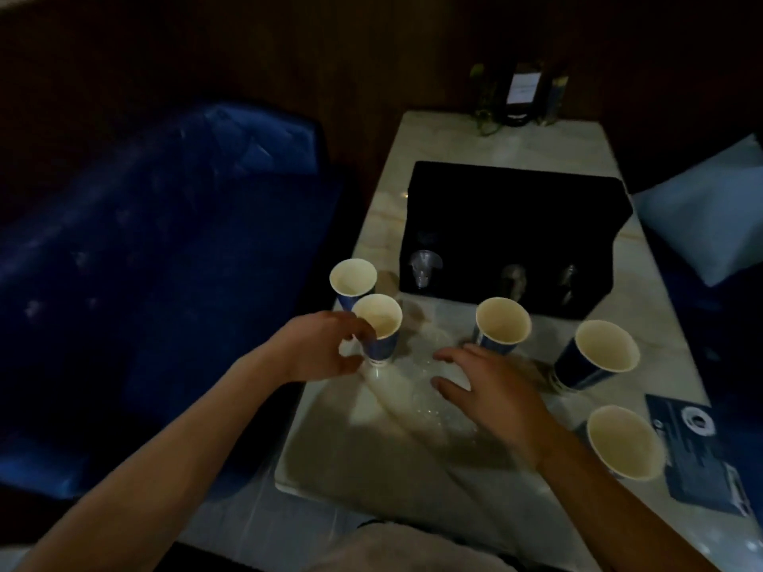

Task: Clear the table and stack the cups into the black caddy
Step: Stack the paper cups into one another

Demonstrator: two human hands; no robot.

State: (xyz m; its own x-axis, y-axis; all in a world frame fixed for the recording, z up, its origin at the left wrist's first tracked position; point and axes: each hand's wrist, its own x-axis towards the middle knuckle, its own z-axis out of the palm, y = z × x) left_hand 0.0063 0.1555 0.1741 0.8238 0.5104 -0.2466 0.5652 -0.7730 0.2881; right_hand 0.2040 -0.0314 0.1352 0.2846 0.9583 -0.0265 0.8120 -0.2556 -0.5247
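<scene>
Several blue paper cups with cream insides stand on a pale marble table. My left hand wraps its fingers around the side of one cup near the table's left edge; another cup stands just behind it. My right hand hovers with fingers spread, its fingertips close to a third cup but apart from it. Two more cups stand to the right. The black caddy sits behind the cups; clear glasses show dimly along its front.
A dark blue leaflet lies at the table's right edge. Dark bottles and a sign stand at the far end. A blue sofa runs along the left, a light blue cushion on the right. The scene is dim.
</scene>
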